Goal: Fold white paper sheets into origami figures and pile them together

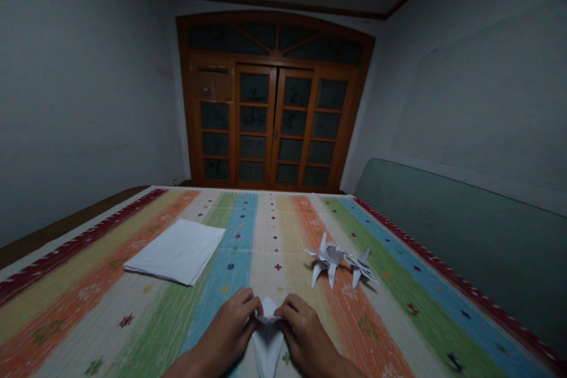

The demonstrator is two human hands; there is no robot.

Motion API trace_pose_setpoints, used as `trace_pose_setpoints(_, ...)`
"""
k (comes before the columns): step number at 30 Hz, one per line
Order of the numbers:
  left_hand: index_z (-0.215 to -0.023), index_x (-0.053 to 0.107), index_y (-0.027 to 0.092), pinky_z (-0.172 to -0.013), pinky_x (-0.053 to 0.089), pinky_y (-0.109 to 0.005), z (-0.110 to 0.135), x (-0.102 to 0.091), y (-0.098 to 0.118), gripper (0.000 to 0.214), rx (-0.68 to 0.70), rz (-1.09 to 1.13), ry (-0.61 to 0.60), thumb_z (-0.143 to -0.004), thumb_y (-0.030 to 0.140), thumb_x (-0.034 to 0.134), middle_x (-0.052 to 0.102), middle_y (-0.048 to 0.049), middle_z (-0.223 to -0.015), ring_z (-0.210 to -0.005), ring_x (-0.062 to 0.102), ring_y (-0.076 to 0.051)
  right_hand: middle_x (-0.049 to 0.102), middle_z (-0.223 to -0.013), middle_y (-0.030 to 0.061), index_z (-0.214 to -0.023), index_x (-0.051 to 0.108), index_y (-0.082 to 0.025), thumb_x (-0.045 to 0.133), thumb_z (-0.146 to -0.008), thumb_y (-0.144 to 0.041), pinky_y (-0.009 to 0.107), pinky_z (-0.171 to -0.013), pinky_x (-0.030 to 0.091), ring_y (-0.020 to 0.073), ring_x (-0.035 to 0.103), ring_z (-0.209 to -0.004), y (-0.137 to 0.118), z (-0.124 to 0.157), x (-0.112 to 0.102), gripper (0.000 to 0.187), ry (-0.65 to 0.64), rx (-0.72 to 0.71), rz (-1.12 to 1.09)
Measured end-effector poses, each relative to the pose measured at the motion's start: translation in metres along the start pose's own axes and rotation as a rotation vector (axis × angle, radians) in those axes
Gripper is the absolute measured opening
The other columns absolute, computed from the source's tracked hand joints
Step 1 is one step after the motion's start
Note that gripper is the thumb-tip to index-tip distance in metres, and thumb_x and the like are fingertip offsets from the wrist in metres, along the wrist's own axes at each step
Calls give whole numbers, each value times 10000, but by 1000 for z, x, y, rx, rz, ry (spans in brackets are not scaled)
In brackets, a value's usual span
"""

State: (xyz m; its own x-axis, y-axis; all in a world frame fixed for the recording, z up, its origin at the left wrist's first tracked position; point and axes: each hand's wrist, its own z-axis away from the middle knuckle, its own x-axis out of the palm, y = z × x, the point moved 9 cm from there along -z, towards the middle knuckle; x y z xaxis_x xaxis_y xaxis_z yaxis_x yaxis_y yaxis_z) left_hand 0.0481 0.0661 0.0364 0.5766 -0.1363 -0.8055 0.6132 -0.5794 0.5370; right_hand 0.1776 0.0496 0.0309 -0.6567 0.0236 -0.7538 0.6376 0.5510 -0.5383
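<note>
Head view: folded white paper origami (267, 345)

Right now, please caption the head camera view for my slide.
Left hand and right hand hold folded white paper on a striped mat, near a paper stack and two origami figures.

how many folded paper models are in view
3. One paper model and a smaller one stand to the right on the striped cover; the third model, nearer, is pinched between the left hand and right hand.

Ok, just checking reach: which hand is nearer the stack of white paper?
Left hand: it sits below and right of the white paper stack, not touching. The right hand sits farther right of it.
</note>
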Motion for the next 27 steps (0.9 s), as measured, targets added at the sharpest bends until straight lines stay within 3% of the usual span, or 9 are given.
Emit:
trace_pose_setpoints(5,-920,636,200,-769,431,-315,4,-5,6,348,139,-172,29,-774,-83,495,640,-61,-961,-919,585,-242,674,-975,77,-1004,703,-195,484,-842,53,292,-802,510,213,658,-914,-5,0,-7,368,34,-45,-58)
trace_pose_setpoints(10,-999,719,234,-872,472,-375,10,-21,14,274,255,-95,-47,-841,38,613,702,-78,-1070,-1014,613,-264,702,-983,75,-1010,727,-213,503,-834,41,280,-791,528,204,679,-909,-7,1,-7,382,8,-93,-89)
trace_pose_setpoints(13,-1073,762,295,-1047,434,-480,14,-28,5,341,240,-30,-101,-791,106,739,693,-66,-1303,-1236,560,-321,728,-1046,85,-977,758,-221,527,-833,31,299,-840,542,213,693,-976,-7,3,-6,371,-13,-134,-103)
trace_pose_setpoints(16,-1078,789,333,-1101,409,-533,15,-31,-10,356,184,39,-98,-771,152,790,701,-51,-1344,-1343,511,-344,738,-1084,100,-963,785,-228,569,-823,3,322,-848,553,225,698,-1001,-9,4,-7,346,-18,-162,-85)
trace_pose_setpoints(21,-914,827,328,-1079,448,-503,12,-31,-18,165,138,80,-80,-798,212,809,768,-46,-1229,-1293,578,-314,758,-1042,118,-970,798,-225,600,-776,-26,347,-812,561,251,689,-992,-28,4,-8,341,-63,-273,-15)
trace_pose_setpoints(27,-892,805,283,-1050,481,-461,11,-32,-11,134,184,68,-53,-823,184,748,776,-61,-1193,-1222,620,-285,762,-1084,102,-1038,790,-250,599,-756,-58,340,-851,566,236,699,-984,-43,6,-9,391,-131,-364,-51)
